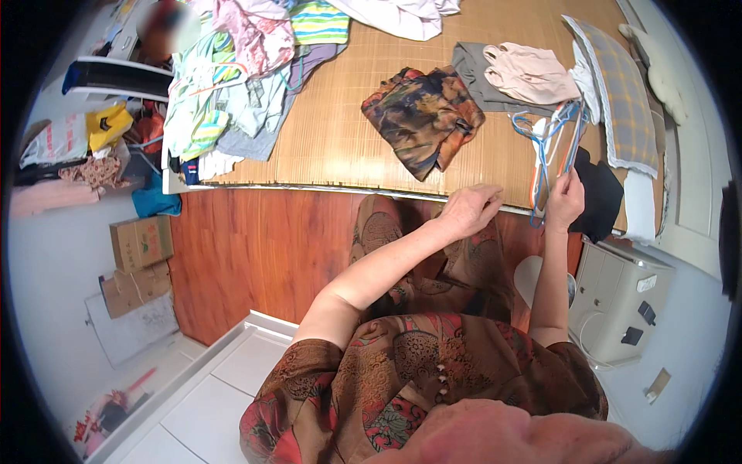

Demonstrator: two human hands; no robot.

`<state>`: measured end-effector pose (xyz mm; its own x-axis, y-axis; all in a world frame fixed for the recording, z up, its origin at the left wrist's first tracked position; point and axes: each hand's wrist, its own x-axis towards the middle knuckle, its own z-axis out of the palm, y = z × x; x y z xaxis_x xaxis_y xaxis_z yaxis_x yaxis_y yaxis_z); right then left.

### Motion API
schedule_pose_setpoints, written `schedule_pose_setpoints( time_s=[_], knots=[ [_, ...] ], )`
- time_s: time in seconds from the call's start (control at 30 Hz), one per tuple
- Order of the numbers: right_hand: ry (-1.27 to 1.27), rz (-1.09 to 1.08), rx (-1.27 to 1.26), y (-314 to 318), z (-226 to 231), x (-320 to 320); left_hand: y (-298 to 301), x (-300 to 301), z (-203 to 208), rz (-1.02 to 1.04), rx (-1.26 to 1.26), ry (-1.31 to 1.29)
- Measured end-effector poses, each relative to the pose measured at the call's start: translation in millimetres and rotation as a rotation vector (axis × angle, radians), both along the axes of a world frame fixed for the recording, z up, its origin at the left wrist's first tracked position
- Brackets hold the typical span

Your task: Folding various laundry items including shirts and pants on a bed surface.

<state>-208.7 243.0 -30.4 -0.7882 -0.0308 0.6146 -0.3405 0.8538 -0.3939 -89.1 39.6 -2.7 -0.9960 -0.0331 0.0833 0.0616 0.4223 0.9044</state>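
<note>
At the right end of the mat's front edge, my right hand [566, 203] is closed on a bunch of clothes hangers [547, 147], blue, white and orange, lying on the mat. My left hand [468, 210] is beside the front edge, fingers curled in, with nothing visible in it. Just beyond it lies a folded dark garment [423, 116] with a brown, orange and black pattern. Behind the hangers is a pale pink garment [529, 73] on a folded grey cloth [473, 77]. A black cloth [597, 197] hangs over the edge beside my right hand.
A woven mat [325, 147] covers the bed. Heaped clothes [239, 93] cover its left end, and a plaid pillow [618, 93] lies at the right. A light cabinet [622, 298] stands below right. Cardboard boxes [141, 243] and shelves with bags [69, 139] are at left.
</note>
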Motion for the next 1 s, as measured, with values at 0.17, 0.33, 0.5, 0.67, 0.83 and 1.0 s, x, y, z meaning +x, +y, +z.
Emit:
schedule_pose_setpoints(
  time_s=[0.17,0.33,0.5,0.67,0.83,1.0],
  knots=[
    [0.063,0.027,0.365,0,-47,-15,-36,5,-16,0.125,-0.013,0.008],
    [-0.224,-0.047,0.484,-24,-69,-9,-83,10,-32,0.251,-0.053,0.013],
    [-0.354,0.396,0.150,-99,-53,12,-170,8,-70,0.570,-0.093,0.028],
    [-0.288,0.819,0.078,-223,-36,48,-259,1,-96,0.721,-0.462,-0.076],
    [-0.717,0.731,0.338,-263,-80,35,-337,-16,-116,0.724,-0.684,-0.037],
    [-0.680,0.692,0.308,-263,-95,30,-375,-29,-104,0.683,-0.861,-0.159]
  ],
)
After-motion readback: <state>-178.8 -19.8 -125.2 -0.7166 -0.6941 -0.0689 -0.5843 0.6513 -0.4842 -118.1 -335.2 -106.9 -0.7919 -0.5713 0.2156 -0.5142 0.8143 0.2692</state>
